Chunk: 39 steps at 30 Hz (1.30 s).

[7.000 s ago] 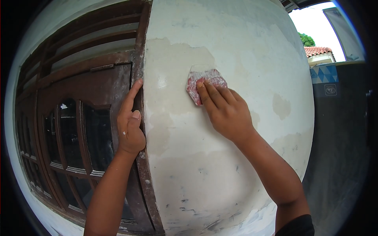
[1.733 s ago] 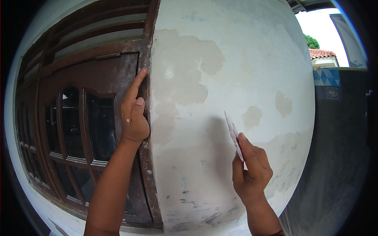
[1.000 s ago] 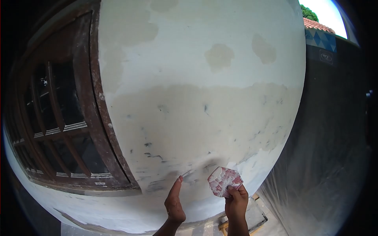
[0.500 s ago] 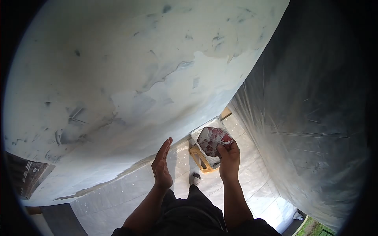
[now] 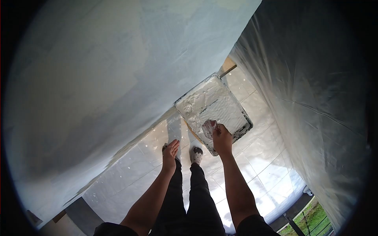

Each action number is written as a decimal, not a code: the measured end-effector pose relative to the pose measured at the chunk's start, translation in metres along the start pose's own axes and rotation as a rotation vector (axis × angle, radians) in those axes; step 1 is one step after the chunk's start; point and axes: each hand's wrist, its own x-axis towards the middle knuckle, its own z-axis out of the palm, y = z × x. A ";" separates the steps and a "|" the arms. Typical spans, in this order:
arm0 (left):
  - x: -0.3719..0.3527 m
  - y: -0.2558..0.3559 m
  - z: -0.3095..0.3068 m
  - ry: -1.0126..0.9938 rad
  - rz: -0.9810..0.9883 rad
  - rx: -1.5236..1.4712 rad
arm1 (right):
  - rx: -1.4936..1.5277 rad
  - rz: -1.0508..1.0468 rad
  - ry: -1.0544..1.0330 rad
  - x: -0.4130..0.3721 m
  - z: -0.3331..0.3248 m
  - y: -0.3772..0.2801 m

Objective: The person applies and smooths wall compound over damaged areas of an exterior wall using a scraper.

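My right hand (image 5: 223, 139) grips a flat reddish scraper (image 5: 209, 127) smeared with white compound. It hangs over the front part of a dark-rimmed tray (image 5: 247, 126) that holds a thick white layer of wet compound (image 5: 210, 100), ridged on one side. My left hand (image 5: 170, 154) is empty, its fingers stretched out, left of the tray and above my feet.
A pale, patchy plastered wall (image 5: 98, 78) fills the left side. Clear plastic sheeting (image 5: 307, 98) hangs down the right. Covering with white specks lies over the tiled floor (image 5: 252, 173). My shoe (image 5: 196, 155) stands near the tray, and grass and a railing show at the lower right.
My view has tilted down and come closer to the tray. My right hand has turned the scraper and lowered it over the compound. My left hand has dropped from beside the wall, still open.
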 end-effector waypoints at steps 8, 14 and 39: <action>0.083 -0.023 0.031 0.079 -0.125 -0.110 | -0.019 -0.072 -0.106 0.029 0.033 0.021; 0.088 -0.032 0.052 0.067 -0.199 -0.292 | -0.057 -0.098 -0.115 0.039 0.043 0.042; 0.067 -0.040 0.066 0.065 -0.253 -0.416 | 0.033 0.017 -0.293 0.050 0.042 0.027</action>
